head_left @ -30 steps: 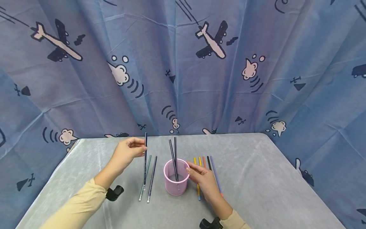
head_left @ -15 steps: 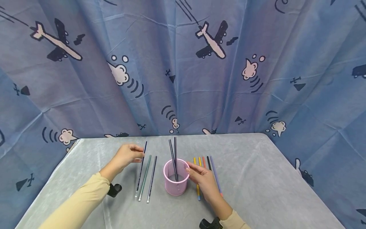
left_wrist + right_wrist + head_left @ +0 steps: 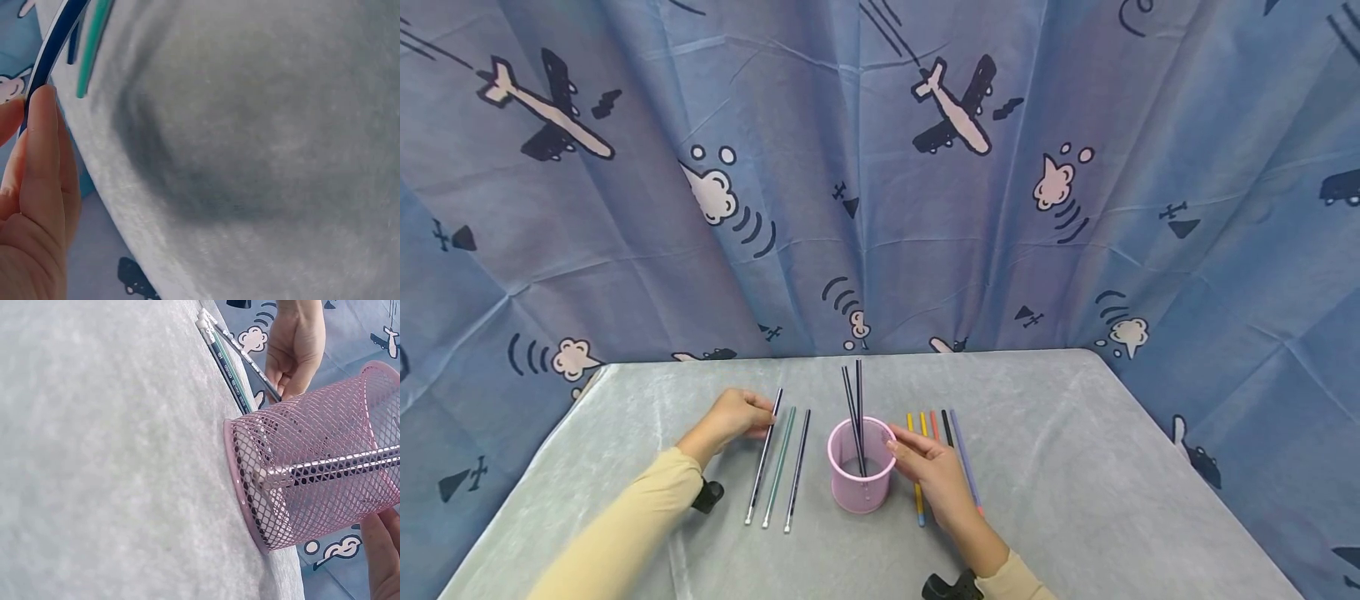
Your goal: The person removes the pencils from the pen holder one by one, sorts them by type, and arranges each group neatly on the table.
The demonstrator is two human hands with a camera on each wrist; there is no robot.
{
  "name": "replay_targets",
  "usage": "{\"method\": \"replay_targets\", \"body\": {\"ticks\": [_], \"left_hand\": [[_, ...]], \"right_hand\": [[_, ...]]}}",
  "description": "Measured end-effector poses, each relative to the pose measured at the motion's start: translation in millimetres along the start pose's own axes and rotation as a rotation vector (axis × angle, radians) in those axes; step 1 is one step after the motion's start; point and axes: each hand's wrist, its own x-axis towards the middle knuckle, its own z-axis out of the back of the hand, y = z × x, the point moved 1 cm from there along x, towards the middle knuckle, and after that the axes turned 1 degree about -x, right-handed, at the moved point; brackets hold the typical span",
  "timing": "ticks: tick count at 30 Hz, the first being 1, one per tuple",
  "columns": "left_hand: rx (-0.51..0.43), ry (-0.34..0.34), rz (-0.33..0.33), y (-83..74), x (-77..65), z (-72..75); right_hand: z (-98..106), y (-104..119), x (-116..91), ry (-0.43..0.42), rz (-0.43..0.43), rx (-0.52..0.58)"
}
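Note:
My left hand (image 3: 737, 418) pinches the upper end of a dark blue pencil (image 3: 763, 465) between thumb and fingers; its white eraser end points toward me, low at the table. Just right of it lie a green pencil (image 3: 779, 467) and another dark pencil (image 3: 797, 471), roughly parallel. In the left wrist view, thumb and fingertips close on the dark blue pencil (image 3: 45, 59). My right hand (image 3: 938, 477) holds the right side of a pink mesh pencil cup (image 3: 859, 493), thumb near the rim. Two dark pencils (image 3: 852, 400) stand in the cup, eraser ends down in the right wrist view.
Right of the cup, partly behind my right hand, lies a row of several coloured sticks, among them yellow, red, a black one (image 3: 947, 427) and a purple one (image 3: 964, 462). A grey cloth covers the table (image 3: 1090, 500). Behind its far edge hangs a blue airplane-print curtain (image 3: 820, 208).
My left hand has moved left and down with the dark blue pencil, from upright over the green pencil to slanted down left of it. My right hand and the cup stay put.

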Motion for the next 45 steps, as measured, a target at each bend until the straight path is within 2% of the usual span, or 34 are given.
{"method": "replay_targets", "body": {"ticks": [17,24,29,34,38,41,45], "left_hand": [[0.079,-0.022,0.081,12.8,2.8,-5.1],[0.120,-0.067,0.081,13.8,3.8,-8.5],[0.207,-0.108,0.090,11.3,4.6,-9.7],[0.275,-0.174,0.015,-1.7,-2.6,-15.1],[0.202,-0.205,-0.060,-17.5,-12.5,-27.5],[0.110,-0.197,-0.103,-27.1,-19.3,-39.6],[0.036,-0.186,-0.153,-36.6,-25.7,-54.5]], "right_hand": [[1.2,-1.1,0.7,0.008,0.005,-0.005],[1.2,-0.7,0.1,0.007,0.009,-0.002],[0.7,0.0,-0.4,0.004,0.005,-0.005],[0.4,0.9,-1.1,0.002,-0.002,-0.007],[1.0,1.2,-1.1,-0.001,0.002,-0.020],[1.3,1.1,-0.9,0.001,0.003,-0.031],[1.3,0.8,-0.8,0.007,0.000,-0.029]]}}
